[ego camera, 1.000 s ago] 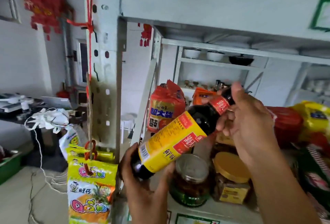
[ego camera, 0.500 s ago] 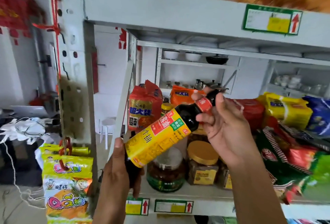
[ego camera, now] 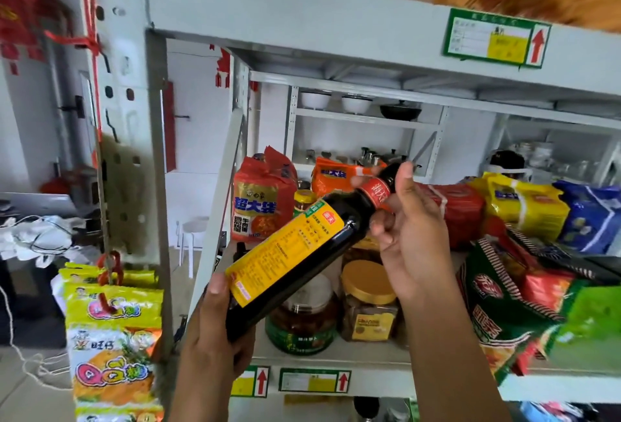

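A dark soy sauce bottle with a yellow label and a red neck band lies tilted in front of the shelf, base low left, neck up right. My left hand grips its base from below, thumb on the label edge. My right hand pinches the red neck near the cap. The label's back side with small print faces me.
A white metal shelf holds two jars with a gold-lidded one, a red noodle pack and several snack bags at right. Yellow candy bags hang on the left post. A cluttered desk stands far left.
The bottle has been rotated in my hands, so the label's back print now faces me. The view shifted up and right, showing more of the shelf.
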Motion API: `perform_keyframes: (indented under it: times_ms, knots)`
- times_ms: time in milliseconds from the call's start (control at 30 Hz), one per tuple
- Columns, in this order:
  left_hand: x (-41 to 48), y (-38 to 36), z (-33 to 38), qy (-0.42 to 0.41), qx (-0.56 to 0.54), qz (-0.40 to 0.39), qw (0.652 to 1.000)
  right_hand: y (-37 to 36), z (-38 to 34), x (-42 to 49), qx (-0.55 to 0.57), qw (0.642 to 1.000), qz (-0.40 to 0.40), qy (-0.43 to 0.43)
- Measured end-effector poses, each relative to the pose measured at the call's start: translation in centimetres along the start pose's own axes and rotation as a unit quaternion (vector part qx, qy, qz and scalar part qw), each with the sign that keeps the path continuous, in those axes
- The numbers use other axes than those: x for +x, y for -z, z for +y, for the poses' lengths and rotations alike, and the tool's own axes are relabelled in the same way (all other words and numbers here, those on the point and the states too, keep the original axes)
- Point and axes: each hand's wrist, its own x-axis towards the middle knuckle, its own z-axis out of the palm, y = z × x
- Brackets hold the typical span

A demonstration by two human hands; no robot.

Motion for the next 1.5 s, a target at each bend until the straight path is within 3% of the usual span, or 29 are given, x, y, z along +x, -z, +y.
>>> perform_keyframes:
  times_ms: [267, 333, 433, 533, 600, 667, 767, 833, 1000, 1267, 1367, 1433, 1500]
  knots:
    - [0.0, 0.8, 0.7, 0.185, -0.101, -0.134, 0.968, 0.2, -1.5, -0.8, 0.023, 0.994, -0.101, 0.02]
    - [-0.1, 0.8, 0.2, 0.148, -0.078, -0.137, 0.976, 0.2, -1.5, -0.9, 0.017, 0.995, -0.096, 0.014]
    - [-0.1, 0.7, -1.4, -0.014, 0.011, -0.109, 0.994, 0.0, -1.3, -0.7, -0.006, 0.998, -0.055, 0.019]
    - [-0.5, 1.1, -2.4, -0.159, 0.092, -0.099, 0.978, -0.8, -1.1, -0.4, -0.071, 0.996, -0.038, 0.032]
    - [-0.2, 1.6, -2.5, -0.206, 0.151, -0.115, 0.96, -1.7, -0.9, -0.1, -0.092, 0.994, -0.036, 0.041]
    - [0.5, 2.2, -2.0, -0.196, 0.217, -0.125, 0.948, -2.9, -0.6, 0.1, -0.108, 0.991, -0.05, 0.054]
    - [1.6, 2.4, -1.1, -0.228, 0.356, -0.09, 0.902, -5.2, 0.5, 0.0, -0.173, 0.977, -0.099, 0.079]
    - [2.3, 2.7, -1.0, -0.24, 0.381, -0.073, 0.89, -6.6, 1.8, 0.1, -0.213, 0.965, -0.123, 0.088]
    - [3.8, 3.1, -1.5, -0.189, 0.348, -0.048, 0.917, -9.1, 4.6, 0.7, -0.26, 0.945, -0.191, 0.063]
    - [4.7, 4.1, -3.6, -0.148, 0.352, 0.014, 0.924, -9.0, 5.3, 2.1, -0.332, 0.904, -0.268, 0.03]
    - [4.6, 4.1, -3.7, -0.144, 0.35, 0.007, 0.925, -7.7, 4.5, 3.7, -0.338, 0.92, -0.162, 0.11]
    - [4.8, 4.1, -4.0, -0.146, 0.36, 0.01, 0.922, -6.2, 4.9, 5.6, -0.406, 0.898, -0.064, 0.157]
    - [4.8, 4.2, -4.2, -0.149, 0.374, 0.014, 0.915, -4.7, 5.8, 7.0, -0.505, 0.857, -0.051, 0.085]
